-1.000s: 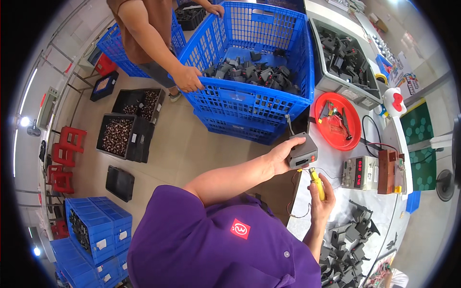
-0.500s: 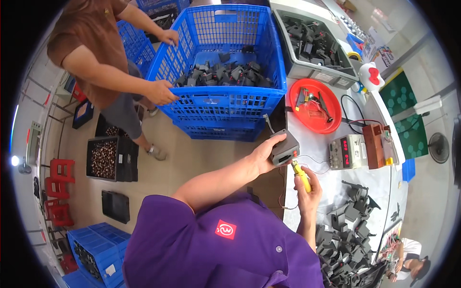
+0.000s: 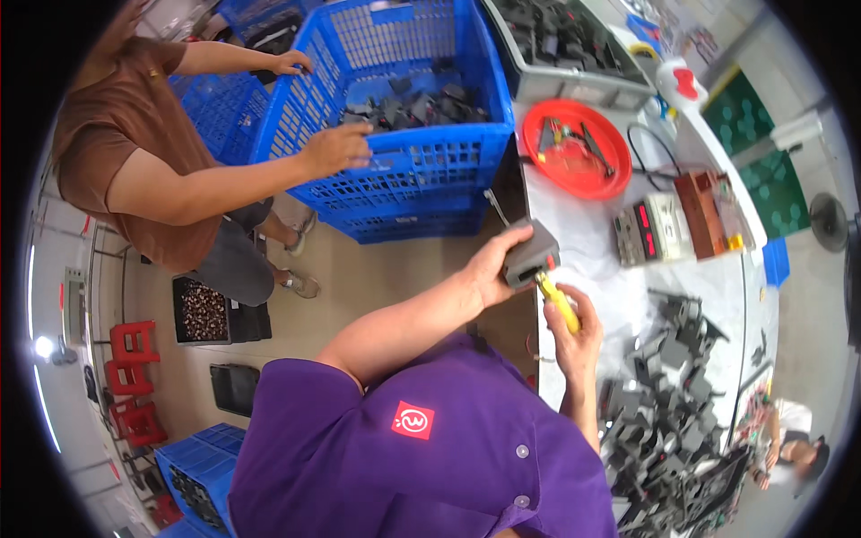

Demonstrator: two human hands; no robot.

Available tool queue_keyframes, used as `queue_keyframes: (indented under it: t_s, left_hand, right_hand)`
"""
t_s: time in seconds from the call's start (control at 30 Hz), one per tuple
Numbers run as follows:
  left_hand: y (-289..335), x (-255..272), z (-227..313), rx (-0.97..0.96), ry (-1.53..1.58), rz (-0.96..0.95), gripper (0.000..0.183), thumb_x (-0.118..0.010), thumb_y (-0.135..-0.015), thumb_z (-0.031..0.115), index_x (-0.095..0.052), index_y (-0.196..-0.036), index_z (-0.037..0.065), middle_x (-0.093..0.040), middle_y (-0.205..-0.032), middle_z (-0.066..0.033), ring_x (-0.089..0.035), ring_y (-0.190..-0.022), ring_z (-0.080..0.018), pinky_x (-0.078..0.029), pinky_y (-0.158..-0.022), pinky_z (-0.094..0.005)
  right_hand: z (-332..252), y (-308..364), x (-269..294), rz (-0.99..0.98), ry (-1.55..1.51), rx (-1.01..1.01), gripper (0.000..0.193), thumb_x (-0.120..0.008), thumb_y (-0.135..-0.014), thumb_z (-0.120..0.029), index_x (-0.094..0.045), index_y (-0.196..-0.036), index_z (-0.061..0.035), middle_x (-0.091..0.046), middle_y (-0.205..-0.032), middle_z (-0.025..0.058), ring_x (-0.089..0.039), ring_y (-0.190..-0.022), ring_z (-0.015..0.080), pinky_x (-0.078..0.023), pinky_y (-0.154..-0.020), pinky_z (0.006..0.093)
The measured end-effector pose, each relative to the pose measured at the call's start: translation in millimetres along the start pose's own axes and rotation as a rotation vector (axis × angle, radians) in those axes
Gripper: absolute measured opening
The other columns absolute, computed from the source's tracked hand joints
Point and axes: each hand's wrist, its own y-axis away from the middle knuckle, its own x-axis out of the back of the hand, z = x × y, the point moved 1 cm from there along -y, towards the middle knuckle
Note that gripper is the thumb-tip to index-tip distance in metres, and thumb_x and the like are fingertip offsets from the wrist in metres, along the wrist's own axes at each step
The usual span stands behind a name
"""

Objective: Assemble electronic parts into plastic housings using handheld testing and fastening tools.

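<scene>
My left hand point(image 3: 487, 272) is closed around a dark grey plastic housing point(image 3: 531, 254), held just off the table's left edge. A thin metal rod point(image 3: 496, 206) sticks out behind the housing. In my right hand point(image 3: 578, 341) is a yellow-handled tool point(image 3: 562, 308), its metal tip against or very close to the housing's lower right corner, beside a small red spot. Whether the tip touches cannot be made out. The white-topped table point(image 3: 581, 235) lies to the right of both hands, with a power supply point(image 3: 647, 230) showing a lit red display.
A blue crate point(image 3: 421, 143) of dark parts stands ahead, with a co-worker point(image 3: 134, 148) at its left. On the table are a red tray point(image 3: 596, 184) of tools, a grey bin point(image 3: 587, 88) and piled dark housings point(image 3: 668, 403). Another person point(image 3: 789, 439) is at far right.
The co-worker has come closer, and their nearer hand has shifted right over the crate's front rim. My view has shifted a little; both my hands keep their holds, the yellow tool still at the housing.
</scene>
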Motion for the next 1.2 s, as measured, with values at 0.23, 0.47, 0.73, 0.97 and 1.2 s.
queue_keyframes:
  t_s: [0.23, 0.47, 0.73, 0.97, 1.2]
  left_hand:
    - [-5, 1, -5, 0.007, 0.017, 0.025, 0.036, -0.055, -0.083, 0.031, -0.050, -0.106, 0.003, -0.059, -0.097, -0.0139, -0.058, -0.090, -0.0265, -0.048, -0.075, -0.0364]
    - [-10, 1, -15, 0.045, 0.004, 0.036, 0.037, -0.054, -0.084, 0.031, -0.049, -0.107, 0.002, -0.058, -0.101, -0.0159, -0.057, -0.092, -0.0275, -0.047, -0.080, -0.0381]
    - [-6, -6, -18, 0.010, -0.102, 0.068, 0.035, -0.055, -0.085, 0.029, -0.049, -0.108, 0.005, -0.058, -0.101, -0.0124, -0.057, -0.091, -0.0227, -0.045, -0.084, -0.0383]
    - [-8, -7, -20, -0.024, -0.155, 0.071, 0.035, -0.057, -0.084, 0.028, -0.049, -0.107, 0.004, -0.058, -0.099, -0.0120, -0.059, -0.086, -0.0220, -0.048, -0.076, -0.0356]
    - [-20, -1, -31, -0.095, -0.086, -0.026, 0.036, -0.059, -0.083, 0.032, -0.051, -0.105, 0.004, -0.058, -0.095, -0.0135, -0.057, -0.087, -0.0210, -0.047, -0.077, -0.0331]
  right_hand:
    - [3, 0, -1, 0.009, 0.053, 0.060, 0.029, -0.065, -0.079, -0.015, -0.058, -0.104, -0.0036, -0.053, -0.062, -0.0001, -0.046, -0.058, 0.0044, -0.037, -0.051, 0.0202]
    - [6, 1, 4, -0.043, 0.041, -0.058, 0.032, -0.066, -0.077, -0.016, -0.058, -0.103, -0.0006, -0.061, -0.070, 0.0076, -0.056, -0.065, 0.0087, -0.045, -0.060, 0.0227]
    - [20, -9, 11, -0.056, 0.026, -0.014, 0.031, -0.067, -0.078, -0.020, -0.060, -0.101, -0.0011, -0.059, -0.069, 0.0030, -0.050, -0.062, 0.0059, -0.040, -0.056, 0.0207]
    - [24, -7, 1, 0.068, 0.135, 0.078, 0.030, -0.067, -0.075, -0.015, -0.060, -0.101, -0.0004, -0.062, -0.072, 0.0106, -0.059, -0.063, 0.0169, -0.047, -0.058, 0.0261]
    - [30, 4, -18, 0.247, 0.383, 0.271, 0.042, -0.063, -0.074, -0.013, -0.049, -0.112, -0.0021, -0.062, -0.078, 0.0216, -0.062, -0.070, 0.0365, -0.050, -0.059, 0.0394]
